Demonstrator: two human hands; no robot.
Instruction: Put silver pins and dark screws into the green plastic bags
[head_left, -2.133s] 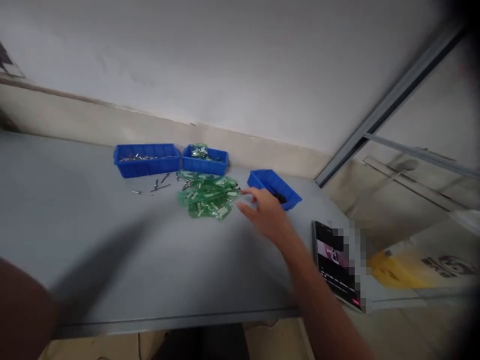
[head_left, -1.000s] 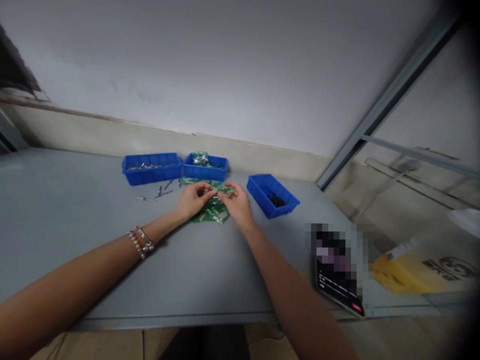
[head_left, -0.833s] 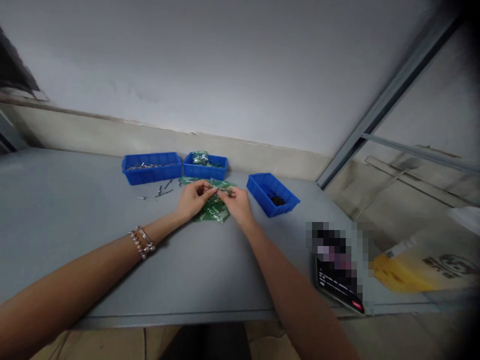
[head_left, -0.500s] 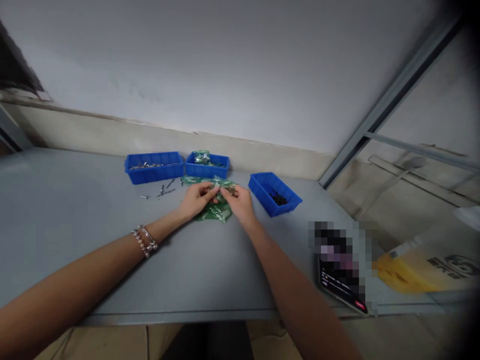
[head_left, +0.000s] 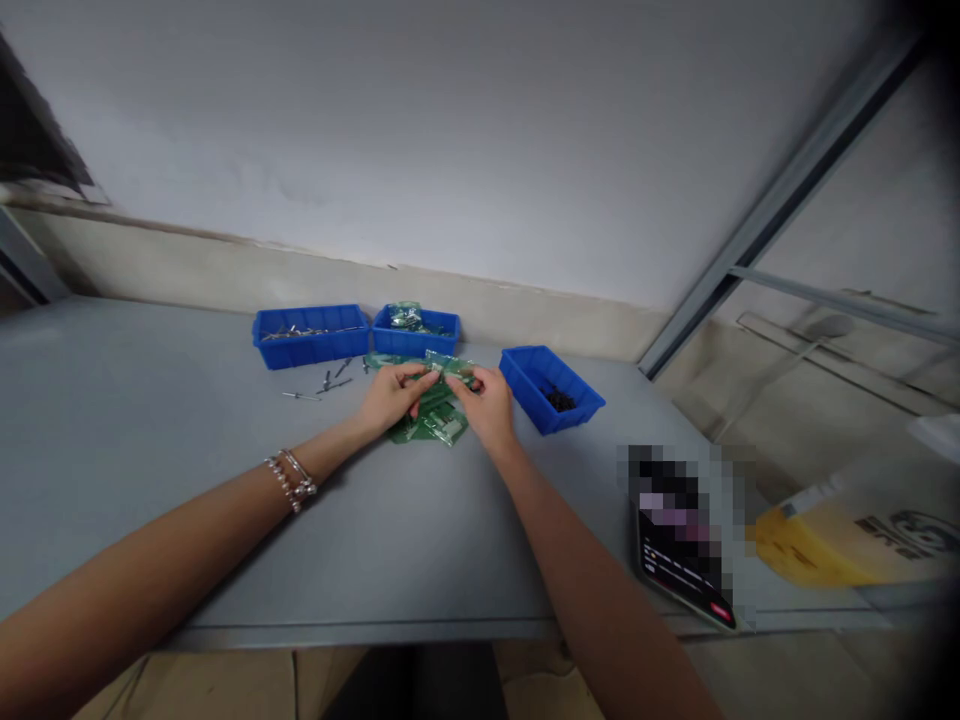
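Note:
Both hands pinch a small clear-green plastic bag (head_left: 442,362) over the middle of the table. My left hand (head_left: 394,395) has its thumb and fingers closed on the bag's left side. On the other side, my right hand (head_left: 486,402) grips the bag between thumb and fingers. More green plastic bags (head_left: 444,424) lie beneath the hands, some with small pale pieces inside. Several metal rod-like parts (head_left: 328,383) are scattered on the table, left of the hands. Fingers partly cover whatever the held bag contains.
A blue bin (head_left: 313,347) with thin metal parts stands at the back left. Beside it, another blue bin (head_left: 416,342) contains green bags. A third blue bin (head_left: 551,400) with small black parts sits right of the hands. A phone (head_left: 679,560) and a yellow-and-clear bag (head_left: 825,550) are at the right.
My hands have drawn slightly apart, with the right hand's fingers shifting a little to the right. The bag between them looks flatter and more spread.

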